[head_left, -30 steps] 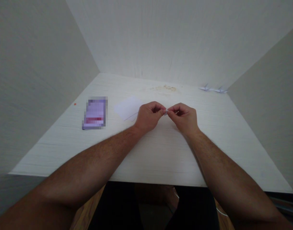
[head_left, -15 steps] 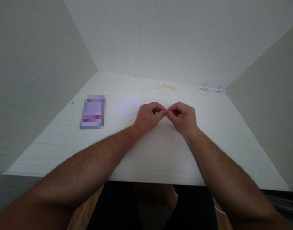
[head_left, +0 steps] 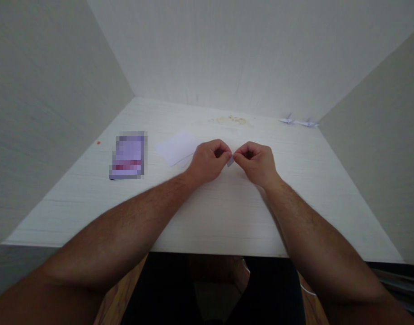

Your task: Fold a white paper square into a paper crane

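Over the middle of the white table, my left hand and my right hand face each other, thumb and forefinger pinched on each. Between the fingertips shows a small whitish piece of paper, mostly hidden by the fingers; both pinches are on it. White paper sheets lie flat just left of my left hand, partly behind it.
A blurred purple item lies at the left of the table. Folded white paper pieces are at the back right corner. A yellowish patch marks the back; an orange speck sits far left. Walls enclose three sides.
My fingertips have parted slightly, and more of the small paper piece shows between them. The whole view has shifted a little.
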Action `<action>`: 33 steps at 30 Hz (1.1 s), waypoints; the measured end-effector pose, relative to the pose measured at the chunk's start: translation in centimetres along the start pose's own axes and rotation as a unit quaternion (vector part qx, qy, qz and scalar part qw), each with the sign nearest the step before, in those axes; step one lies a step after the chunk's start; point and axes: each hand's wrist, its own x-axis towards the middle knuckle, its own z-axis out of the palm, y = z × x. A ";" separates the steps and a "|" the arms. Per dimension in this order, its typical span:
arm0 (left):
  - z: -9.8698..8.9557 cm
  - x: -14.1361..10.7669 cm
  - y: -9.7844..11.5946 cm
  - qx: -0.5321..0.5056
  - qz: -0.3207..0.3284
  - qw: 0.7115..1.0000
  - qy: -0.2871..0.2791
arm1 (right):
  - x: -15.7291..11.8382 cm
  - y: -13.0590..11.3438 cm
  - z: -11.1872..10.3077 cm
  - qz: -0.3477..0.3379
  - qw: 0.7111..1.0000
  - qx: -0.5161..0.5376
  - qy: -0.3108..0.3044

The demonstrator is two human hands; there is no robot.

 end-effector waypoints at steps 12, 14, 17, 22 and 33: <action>0.2 0.2 -0.9 -0.045 -0.010 0.999 -0.004 | 0.4 1.2 0.1 0.004 1.000 0.029 0.007; 0.2 0.3 -0.8 -0.037 -0.005 0.999 -0.002 | 0.4 1.2 0.1 -0.006 1.000 0.022 -0.003; 0.3 0.3 -0.8 -0.033 -0.003 0.999 0.007 | 0.4 1.1 0.1 -0.022 1.000 0.011 -0.011; 0.5 0.3 -1.0 -0.054 -0.013 0.998 0.012 | 0.5 0.9 0.1 -0.037 0.999 0.011 -0.022; 0.6 0.2 -1.6 -0.110 -0.077 0.991 -0.005 | 0.6 1.0 0.2 -0.022 0.998 0.042 -0.039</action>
